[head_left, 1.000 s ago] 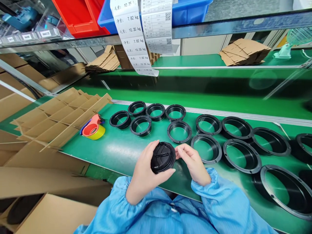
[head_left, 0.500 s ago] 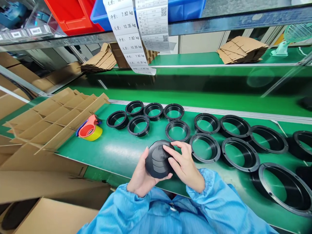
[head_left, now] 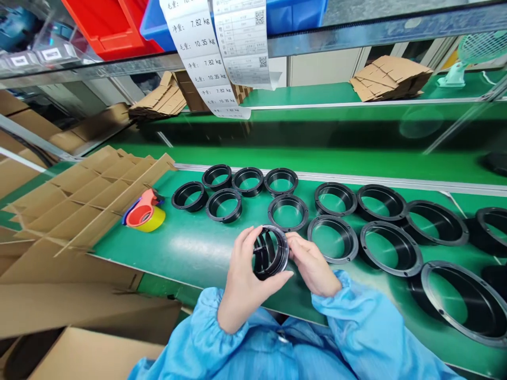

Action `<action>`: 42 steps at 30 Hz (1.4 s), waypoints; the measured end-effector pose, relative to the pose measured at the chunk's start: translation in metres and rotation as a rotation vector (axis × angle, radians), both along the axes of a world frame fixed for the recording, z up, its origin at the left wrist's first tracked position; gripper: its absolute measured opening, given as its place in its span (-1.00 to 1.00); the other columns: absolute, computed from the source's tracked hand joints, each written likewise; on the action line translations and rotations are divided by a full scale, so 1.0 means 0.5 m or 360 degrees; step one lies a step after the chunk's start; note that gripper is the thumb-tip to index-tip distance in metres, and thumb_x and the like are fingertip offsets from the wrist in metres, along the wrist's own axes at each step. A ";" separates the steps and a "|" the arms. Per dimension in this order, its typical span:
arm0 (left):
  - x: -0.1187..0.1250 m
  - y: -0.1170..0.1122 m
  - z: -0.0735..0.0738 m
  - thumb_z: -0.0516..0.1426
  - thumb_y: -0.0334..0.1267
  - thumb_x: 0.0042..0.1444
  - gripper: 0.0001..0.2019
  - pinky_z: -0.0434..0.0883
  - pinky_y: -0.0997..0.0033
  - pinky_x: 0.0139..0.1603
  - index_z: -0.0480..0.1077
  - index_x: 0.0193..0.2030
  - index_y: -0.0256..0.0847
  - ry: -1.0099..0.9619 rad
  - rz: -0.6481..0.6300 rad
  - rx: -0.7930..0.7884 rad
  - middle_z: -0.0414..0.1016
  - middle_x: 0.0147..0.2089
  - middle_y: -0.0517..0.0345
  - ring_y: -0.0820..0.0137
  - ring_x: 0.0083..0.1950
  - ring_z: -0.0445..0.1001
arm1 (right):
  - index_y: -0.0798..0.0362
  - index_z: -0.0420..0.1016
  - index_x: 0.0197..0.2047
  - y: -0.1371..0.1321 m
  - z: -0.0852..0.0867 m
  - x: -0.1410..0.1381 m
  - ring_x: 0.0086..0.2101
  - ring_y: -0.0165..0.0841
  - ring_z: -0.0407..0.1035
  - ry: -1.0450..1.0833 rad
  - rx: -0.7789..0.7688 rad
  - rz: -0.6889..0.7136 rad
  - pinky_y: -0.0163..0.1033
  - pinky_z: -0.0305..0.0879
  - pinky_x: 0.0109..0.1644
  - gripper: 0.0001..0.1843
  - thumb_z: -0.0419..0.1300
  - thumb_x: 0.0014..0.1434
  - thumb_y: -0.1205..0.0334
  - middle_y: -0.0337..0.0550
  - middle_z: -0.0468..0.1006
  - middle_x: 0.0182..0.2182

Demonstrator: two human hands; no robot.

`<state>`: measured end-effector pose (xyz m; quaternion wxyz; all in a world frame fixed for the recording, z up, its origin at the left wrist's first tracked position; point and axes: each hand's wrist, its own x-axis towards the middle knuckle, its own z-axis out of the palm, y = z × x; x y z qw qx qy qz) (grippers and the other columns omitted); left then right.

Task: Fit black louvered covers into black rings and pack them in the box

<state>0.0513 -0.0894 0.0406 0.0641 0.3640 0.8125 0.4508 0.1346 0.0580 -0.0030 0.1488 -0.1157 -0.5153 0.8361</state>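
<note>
A round black plastic air vent [head_left: 271, 252] is held tilted over the bench, its open side with inner slats facing up toward me. My left hand [head_left: 249, 274] is wrapped round its left side, thumb along the lower rim and fingers over the top. My right hand [head_left: 312, 263] pinches the right edge of the vent, and its fingertips are partly hidden behind the rim. Just beyond the hands stand black plastic rings, the nearest being a flanged ring [head_left: 273, 212] and another ring [head_left: 344, 257] to its right.
Several more black rings [head_left: 390, 272] stand across the green bench [head_left: 186, 264]. A tape dispenser [head_left: 147, 211] with yellow tape lies at left beside a cardboard divider grid [head_left: 91, 190]. Printed label strips [head_left: 206, 68] hang from the shelf above. Stacked cardboard [head_left: 390, 79] sits behind.
The vent has been turned over from its closed outer face to its open slatted side. My left hand has shifted from beneath it to round its side; my right hand moved to the right edge.
</note>
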 end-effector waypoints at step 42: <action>-0.044 0.001 0.003 0.16 -0.30 0.21 -0.89 0.44 0.22 0.14 0.52 -0.30 -0.17 -0.0180 -0.0317 -0.0001 0.54 -0.10 0.03 0.26 0.05 0.49 | 0.25 0.52 -0.22 0.000 -0.005 -0.001 -0.70 -0.46 0.34 -0.0314 -0.0842 0.0429 -0.46 0.29 -0.74 -0.38 0.34 0.13 -0.25 -0.14 0.53 -0.54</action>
